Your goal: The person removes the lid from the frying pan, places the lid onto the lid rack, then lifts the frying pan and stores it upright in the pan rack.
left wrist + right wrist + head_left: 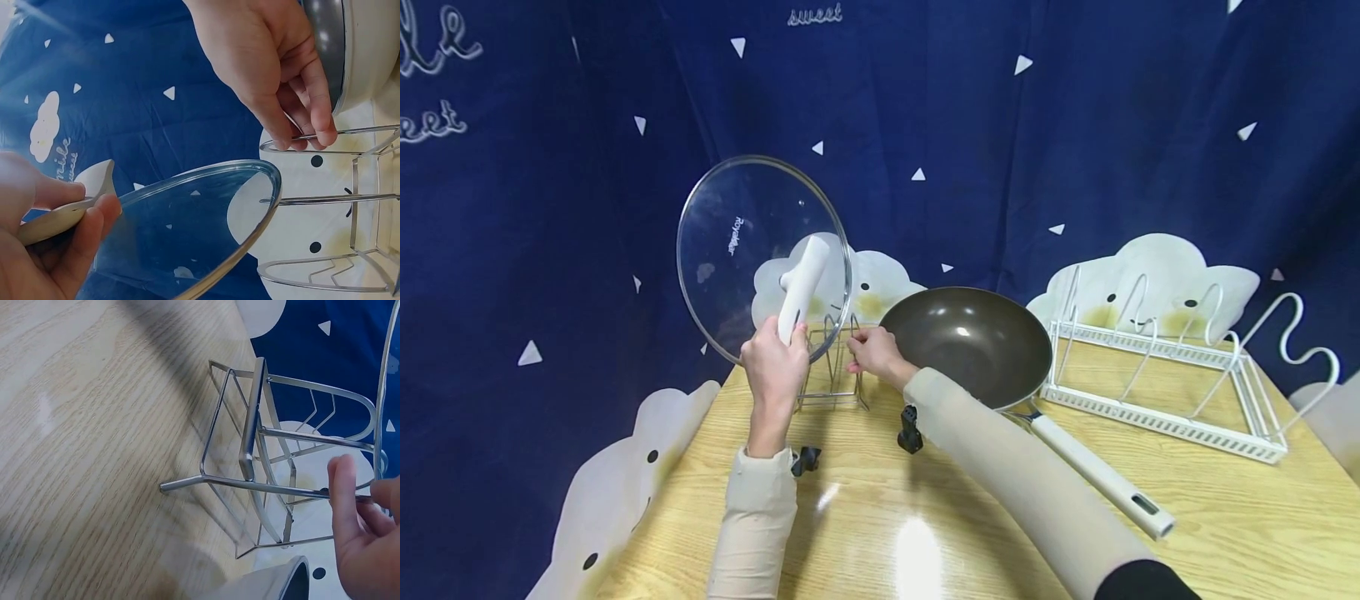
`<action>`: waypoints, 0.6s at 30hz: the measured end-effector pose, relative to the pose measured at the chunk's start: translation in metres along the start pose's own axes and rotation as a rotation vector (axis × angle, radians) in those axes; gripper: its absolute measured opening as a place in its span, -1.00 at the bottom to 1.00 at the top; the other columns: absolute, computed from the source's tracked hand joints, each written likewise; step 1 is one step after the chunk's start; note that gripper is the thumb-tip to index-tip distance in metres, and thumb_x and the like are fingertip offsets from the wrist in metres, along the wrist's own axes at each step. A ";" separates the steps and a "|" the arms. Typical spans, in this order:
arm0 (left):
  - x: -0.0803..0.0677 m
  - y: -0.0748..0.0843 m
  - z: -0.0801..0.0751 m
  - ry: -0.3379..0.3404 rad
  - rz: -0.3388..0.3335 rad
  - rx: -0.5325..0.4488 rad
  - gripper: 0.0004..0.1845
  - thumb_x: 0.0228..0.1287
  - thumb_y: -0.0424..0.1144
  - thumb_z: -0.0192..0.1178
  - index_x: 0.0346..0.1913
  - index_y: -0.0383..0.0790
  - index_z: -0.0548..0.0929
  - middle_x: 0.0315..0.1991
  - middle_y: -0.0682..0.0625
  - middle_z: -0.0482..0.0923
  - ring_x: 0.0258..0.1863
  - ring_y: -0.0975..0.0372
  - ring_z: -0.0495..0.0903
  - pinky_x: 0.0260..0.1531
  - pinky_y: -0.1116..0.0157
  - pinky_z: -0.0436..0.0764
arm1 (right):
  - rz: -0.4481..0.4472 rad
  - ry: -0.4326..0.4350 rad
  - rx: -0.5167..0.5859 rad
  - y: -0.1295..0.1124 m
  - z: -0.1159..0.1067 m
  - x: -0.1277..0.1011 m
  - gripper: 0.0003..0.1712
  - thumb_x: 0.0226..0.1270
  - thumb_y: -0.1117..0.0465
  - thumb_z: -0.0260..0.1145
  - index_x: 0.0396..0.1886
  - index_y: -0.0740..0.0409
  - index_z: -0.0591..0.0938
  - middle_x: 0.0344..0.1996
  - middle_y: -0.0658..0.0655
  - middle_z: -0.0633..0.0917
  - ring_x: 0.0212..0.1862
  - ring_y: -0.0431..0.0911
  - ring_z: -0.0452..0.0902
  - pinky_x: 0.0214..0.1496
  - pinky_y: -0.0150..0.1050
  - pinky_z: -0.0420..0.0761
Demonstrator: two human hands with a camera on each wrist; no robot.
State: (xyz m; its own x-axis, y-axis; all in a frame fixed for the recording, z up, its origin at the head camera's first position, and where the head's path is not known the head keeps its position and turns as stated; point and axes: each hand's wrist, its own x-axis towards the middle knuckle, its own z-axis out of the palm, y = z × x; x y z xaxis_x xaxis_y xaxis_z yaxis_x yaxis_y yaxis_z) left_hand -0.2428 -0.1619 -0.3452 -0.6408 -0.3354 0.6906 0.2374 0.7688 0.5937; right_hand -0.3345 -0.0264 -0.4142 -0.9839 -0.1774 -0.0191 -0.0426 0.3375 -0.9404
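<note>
The left hand grips the glass lid by its white handle, upright above the wire rack at the table's far left. The right hand pinches the rack's top wire, probably steadying it. A wok sits right.

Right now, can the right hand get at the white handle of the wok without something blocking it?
Probably yes. The right hand pinches the wire stand, and the wok handle lies bare on the table beside that arm.

The lid is made of clear, glossy glass; the small rack of shiny metal wire; the worktop of glossy, varnished wood.
</note>
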 end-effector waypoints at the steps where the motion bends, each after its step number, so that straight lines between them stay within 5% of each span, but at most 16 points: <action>1: 0.000 0.000 0.000 -0.002 0.001 0.004 -0.78 0.09 -0.26 0.33 -0.47 -0.38 0.58 -0.63 -0.21 0.54 -0.67 -0.12 0.52 -0.69 0.04 0.40 | -0.004 0.012 0.008 0.000 0.000 0.000 -0.74 0.40 0.28 0.16 -0.06 0.38 0.60 -0.46 0.17 0.65 -0.50 0.00 0.68 -0.37 -0.22 0.67; 8: -0.002 0.004 0.002 -0.025 -0.013 0.023 -0.78 0.08 -0.25 0.32 -0.48 -0.37 0.58 -0.64 -0.22 0.55 -0.62 -0.15 0.54 -0.64 0.02 0.40 | -0.014 0.053 0.020 -0.001 -0.001 -0.001 -0.78 0.35 0.30 0.21 -0.17 0.42 0.61 -0.49 0.16 0.65 -0.33 0.21 0.67 -0.29 -0.11 0.67; 18: -0.002 0.009 0.006 -0.070 -0.029 0.050 -0.78 0.11 -0.27 0.32 -0.41 -0.42 0.61 -0.57 -0.28 0.59 -0.59 -0.17 0.56 -0.59 -0.02 0.49 | -0.041 0.067 -0.057 0.000 -0.003 -0.001 -0.84 0.34 0.27 0.24 -0.32 0.30 0.66 -0.50 0.15 0.68 -0.46 0.05 0.68 -0.45 -0.27 0.65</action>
State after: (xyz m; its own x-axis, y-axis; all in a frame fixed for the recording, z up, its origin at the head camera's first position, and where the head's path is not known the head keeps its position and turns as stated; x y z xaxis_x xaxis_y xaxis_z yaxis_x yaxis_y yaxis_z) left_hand -0.2431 -0.1508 -0.3435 -0.6970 -0.3199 0.6418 0.1825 0.7863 0.5902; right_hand -0.3338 -0.0232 -0.4126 -0.9905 -0.1308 0.0432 -0.0907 0.3835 -0.9191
